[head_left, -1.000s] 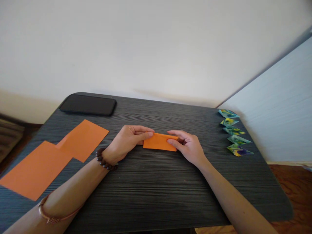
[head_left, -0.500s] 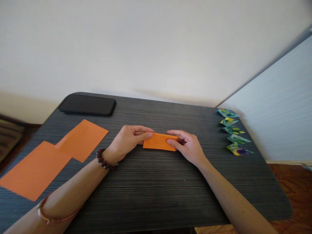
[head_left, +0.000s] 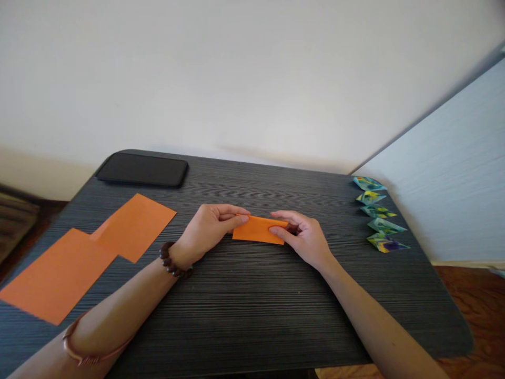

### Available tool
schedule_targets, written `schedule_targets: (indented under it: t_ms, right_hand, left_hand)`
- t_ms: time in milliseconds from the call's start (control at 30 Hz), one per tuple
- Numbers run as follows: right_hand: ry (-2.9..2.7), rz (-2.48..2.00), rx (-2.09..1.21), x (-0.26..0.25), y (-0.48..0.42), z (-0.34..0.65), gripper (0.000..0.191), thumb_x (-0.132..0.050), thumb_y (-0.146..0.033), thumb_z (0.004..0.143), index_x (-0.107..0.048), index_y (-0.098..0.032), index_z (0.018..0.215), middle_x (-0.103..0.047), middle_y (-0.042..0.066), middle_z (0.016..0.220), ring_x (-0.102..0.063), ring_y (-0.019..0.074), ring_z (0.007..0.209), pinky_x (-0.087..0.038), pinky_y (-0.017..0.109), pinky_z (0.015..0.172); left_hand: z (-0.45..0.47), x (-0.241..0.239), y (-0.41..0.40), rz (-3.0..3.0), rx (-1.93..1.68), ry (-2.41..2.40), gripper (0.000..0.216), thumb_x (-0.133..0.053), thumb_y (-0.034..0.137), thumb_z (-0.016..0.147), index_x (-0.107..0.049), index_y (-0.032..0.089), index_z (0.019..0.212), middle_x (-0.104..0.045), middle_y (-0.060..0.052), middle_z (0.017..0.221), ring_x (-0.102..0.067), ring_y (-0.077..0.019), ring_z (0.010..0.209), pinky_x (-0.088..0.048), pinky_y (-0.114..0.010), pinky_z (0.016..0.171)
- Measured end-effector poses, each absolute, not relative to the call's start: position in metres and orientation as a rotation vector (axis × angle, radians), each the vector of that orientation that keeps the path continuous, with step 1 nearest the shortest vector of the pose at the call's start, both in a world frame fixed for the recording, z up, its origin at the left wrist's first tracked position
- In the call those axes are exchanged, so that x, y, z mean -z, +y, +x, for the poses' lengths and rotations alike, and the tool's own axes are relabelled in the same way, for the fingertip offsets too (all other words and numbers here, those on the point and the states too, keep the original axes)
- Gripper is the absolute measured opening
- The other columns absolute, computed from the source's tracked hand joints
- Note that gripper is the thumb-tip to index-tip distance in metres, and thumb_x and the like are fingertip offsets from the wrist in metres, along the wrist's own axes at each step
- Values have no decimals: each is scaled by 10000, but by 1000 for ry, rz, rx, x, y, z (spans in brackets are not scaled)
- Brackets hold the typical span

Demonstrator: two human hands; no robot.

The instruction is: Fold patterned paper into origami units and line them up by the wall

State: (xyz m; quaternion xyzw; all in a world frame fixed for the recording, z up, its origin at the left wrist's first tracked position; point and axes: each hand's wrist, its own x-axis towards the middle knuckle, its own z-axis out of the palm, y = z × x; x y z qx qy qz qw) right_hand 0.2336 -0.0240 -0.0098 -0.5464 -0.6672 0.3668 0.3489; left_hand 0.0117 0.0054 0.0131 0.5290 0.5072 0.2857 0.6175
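A folded orange paper (head_left: 258,230), now a narrow rectangle, is held between my two hands just above or on the dark table (head_left: 252,310); I cannot tell if it touches the wood. My left hand (head_left: 211,229) pinches its left end, with the thumb on top near the upper left corner. At the right end, my right hand (head_left: 303,237) grips the paper, its thumb pressed on the front face and its fingers curled behind. The fingertips behind the paper are partly hidden.
Two flat orange sheets (head_left: 59,276) lie overlapping at the left. A black phone (head_left: 142,169) rests at the back left. Several patterned folded paper pieces (head_left: 384,226) stand in a column near the right edge. A white wall (head_left: 252,79) rises behind the table.
Almost nothing differs. My left hand and forearm have shifted very slightly to the right, while both hands keep hold of the folded orange paper.
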Motion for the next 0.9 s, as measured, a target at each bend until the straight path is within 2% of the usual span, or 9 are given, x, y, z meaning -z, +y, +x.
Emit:
schedule_targets:
  t_ms: [100,200,367,633,900]
  right_hand:
    - [-1798,-1375,-863,1,-26,229,232,-609,-319,801,-648,-236,1014,-689,20,978,-640,159,802,-502,277,691]
    - [-1943,-1304,-758,-13,-29,222,183,-579,-263,812,-653,-224,974,-686,16,930,-628,155,820,-483,291,765]
    - [-2004,-1387,-642,-25,-35,212,64,-575,-210,794,-635,-200,815,-658,1,776,-600,142,727,-461,287,708]
    - [-1966,-1328,-625,-19,-37,207,50,-560,-146,775,-585,-186,761,-591,25,914,-571,127,813,-450,266,754]
    - [-1978,-1319,-644,-17,-37,208,56,-557,-135,765,-564,-183,738,-549,19,905,-541,119,790,-429,261,727]
  left_hand:
    - [15,-13,2,1343,-685,1235,283,-640,397,756,-696,185,935,-734,-7,809,-670,-156,721,-507,-192,593]
    - [19,-13,-3,1410,-708,1242,227,-636,363,765,-702,194,901,-734,13,796,-673,-148,737,-515,-187,631]
    - [27,-13,-12,1482,-697,1189,193,-617,337,781,-703,194,880,-736,19,805,-682,-153,769,-527,-198,680]
    - [30,-10,-18,1545,-688,1158,173,-608,316,786,-701,193,865,-737,22,811,-689,-155,767,-535,-203,683]
    - [30,-11,-16,1573,-684,1134,175,-590,317,791,-699,192,846,-734,17,810,-686,-155,759,-538,-213,690]
